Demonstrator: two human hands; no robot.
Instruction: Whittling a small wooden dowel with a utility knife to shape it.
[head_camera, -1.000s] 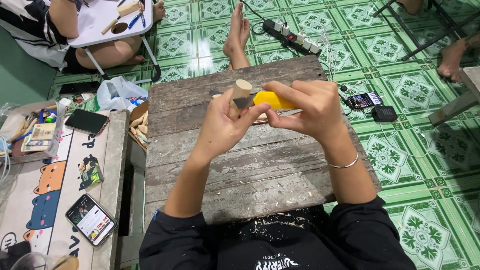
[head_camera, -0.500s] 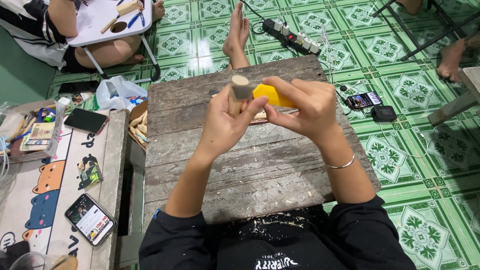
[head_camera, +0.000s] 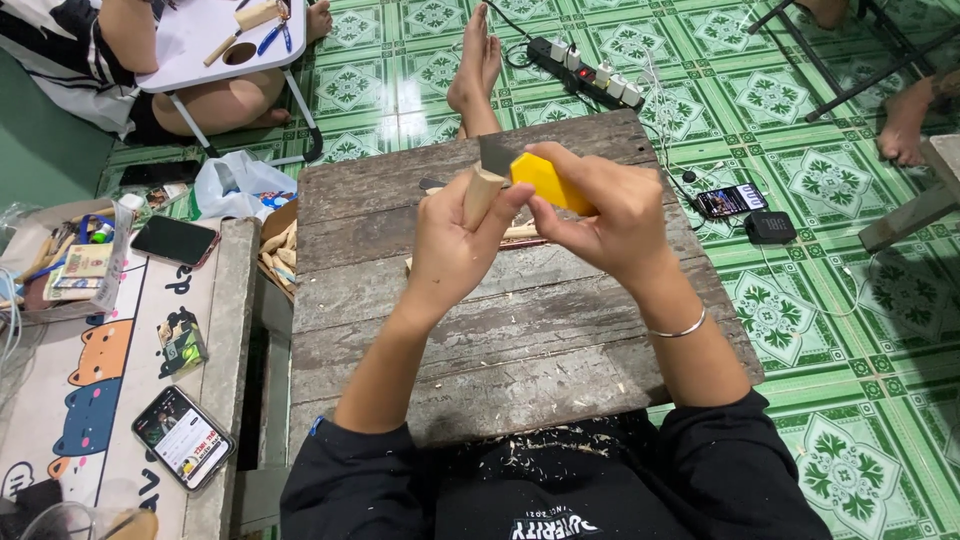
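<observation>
left hand (head_camera: 452, 240) fingers grip dowel (head_camera: 482, 195); right hand (head_camera: 612, 215) fingers pinch yellow knife (head_camera: 545, 180); mid-table (head_camera: 520, 340)

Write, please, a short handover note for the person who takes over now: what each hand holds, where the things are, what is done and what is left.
Left hand: closed around a short wooden stick, held upright over the wooden table.
Right hand: grips a yellow utility knife, blade against the top of the stick.
More wooden pieces lie on the table behind the hands.
Done: some carving; shavings lie on the shirt and the table's near edge.
Left: cannot tell how much; the stick's carved end is mostly hidden.
</observation>
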